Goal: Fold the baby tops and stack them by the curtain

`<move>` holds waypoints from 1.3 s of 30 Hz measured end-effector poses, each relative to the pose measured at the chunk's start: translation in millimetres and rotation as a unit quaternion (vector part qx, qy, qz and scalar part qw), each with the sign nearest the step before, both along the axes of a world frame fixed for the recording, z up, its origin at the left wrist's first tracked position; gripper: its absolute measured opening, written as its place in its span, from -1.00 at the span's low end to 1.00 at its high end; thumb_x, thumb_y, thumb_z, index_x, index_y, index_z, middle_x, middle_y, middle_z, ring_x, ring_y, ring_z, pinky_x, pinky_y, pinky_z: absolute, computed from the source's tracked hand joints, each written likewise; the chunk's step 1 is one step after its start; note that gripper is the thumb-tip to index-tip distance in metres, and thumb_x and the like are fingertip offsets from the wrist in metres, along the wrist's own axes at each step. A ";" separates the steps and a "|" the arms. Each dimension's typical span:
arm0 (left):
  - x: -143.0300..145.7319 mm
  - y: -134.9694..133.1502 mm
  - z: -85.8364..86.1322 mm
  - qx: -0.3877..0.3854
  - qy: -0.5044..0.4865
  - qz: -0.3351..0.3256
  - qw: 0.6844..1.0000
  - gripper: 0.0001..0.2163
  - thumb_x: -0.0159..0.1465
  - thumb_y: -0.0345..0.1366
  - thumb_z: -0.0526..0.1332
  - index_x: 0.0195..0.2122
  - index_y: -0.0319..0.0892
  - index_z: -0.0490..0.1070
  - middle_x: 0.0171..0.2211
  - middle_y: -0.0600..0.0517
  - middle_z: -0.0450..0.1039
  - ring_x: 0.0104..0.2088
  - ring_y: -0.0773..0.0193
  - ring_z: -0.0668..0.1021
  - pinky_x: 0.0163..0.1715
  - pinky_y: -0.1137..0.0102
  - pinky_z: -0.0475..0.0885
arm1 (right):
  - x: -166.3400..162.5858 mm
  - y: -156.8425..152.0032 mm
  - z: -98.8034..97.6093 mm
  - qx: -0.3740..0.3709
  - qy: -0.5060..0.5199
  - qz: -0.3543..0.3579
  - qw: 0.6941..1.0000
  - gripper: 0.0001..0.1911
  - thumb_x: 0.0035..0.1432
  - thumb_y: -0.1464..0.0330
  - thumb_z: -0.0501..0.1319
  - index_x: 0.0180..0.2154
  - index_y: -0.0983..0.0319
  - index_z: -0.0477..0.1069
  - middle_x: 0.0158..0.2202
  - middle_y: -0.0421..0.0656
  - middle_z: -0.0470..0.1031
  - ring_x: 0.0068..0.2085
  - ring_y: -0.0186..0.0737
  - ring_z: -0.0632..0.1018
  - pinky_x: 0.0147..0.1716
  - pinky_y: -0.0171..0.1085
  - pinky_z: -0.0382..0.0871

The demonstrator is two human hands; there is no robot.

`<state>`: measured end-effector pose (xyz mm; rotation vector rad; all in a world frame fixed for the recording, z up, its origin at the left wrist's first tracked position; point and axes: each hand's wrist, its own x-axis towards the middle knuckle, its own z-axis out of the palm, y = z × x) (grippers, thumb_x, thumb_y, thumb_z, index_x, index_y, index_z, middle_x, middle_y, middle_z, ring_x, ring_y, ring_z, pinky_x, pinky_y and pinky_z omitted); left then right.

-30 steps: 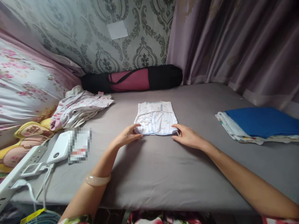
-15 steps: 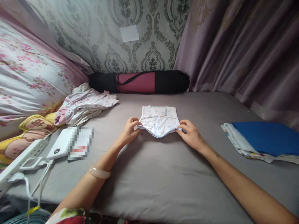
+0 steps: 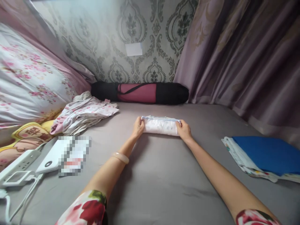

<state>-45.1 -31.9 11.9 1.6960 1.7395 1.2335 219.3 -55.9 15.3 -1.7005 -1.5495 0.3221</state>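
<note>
Folded cloth (image 3: 160,126) lies crosswise on the bed (image 3: 164,181), left hand (image 3: 138,126) and right hand (image 3: 184,130) apparently pinching its opposite short ends.

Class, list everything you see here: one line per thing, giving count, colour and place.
folded garment: one, white, mid-bed, between the hands
bed sheet: one, grey, under everything
roll bag: one, black and pink, against the wall
clothes pile: one, pink-flowered, left of the garment
blue cloth: one, atop a printed stack, right
power bank: one, white, near left
curtain: one, purple, right
bracelet: one, pale, left wrist
left hand: one, grips the garment's left end
right hand: one, grips its right end
</note>
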 end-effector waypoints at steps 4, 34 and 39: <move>6.2 15.9 -4.3 -0.023 0.051 0.015 0.998 -0.89 0.34 -0.39 0.01 -0.34 -0.11 0.25 -0.45 0.07 0.36 -0.37 0.26 0.43 -0.33 0.42 0.26 | -4.0 17.7 0.7 -0.041 -0.078 -0.026 0.996 -0.67 0.30 0.24 -0.01 -0.09 0.23 0.44 -0.24 -0.03 0.57 -0.22 -0.11 0.53 -0.30 -0.30 0.28; 18.8 32.7 11.6 -0.154 0.245 0.098 0.952 -0.68 0.36 -0.24 -0.01 0.02 -0.36 0.28 -0.04 -0.40 0.43 -0.01 -0.13 0.53 -0.10 0.17 0.37 | -9.5 43.4 12.4 -0.226 -0.138 -0.125 0.956 -0.54 0.33 0.20 -0.01 -0.02 0.39 0.44 -0.07 0.27 0.52 -0.03 0.13 0.57 -0.14 -0.09 0.40; 25.6 19.8 21.0 -0.041 0.304 0.047 0.951 -0.74 0.37 -0.32 -0.04 -0.04 -0.29 0.34 -0.02 -0.35 0.41 0.07 -0.12 0.43 0.00 0.08 0.30 | -16.6 31.3 22.4 -0.190 -0.168 -0.121 0.960 -0.55 0.35 0.30 -0.10 0.03 0.42 0.41 -0.04 0.29 0.50 -0.01 0.16 0.54 -0.11 -0.05 0.38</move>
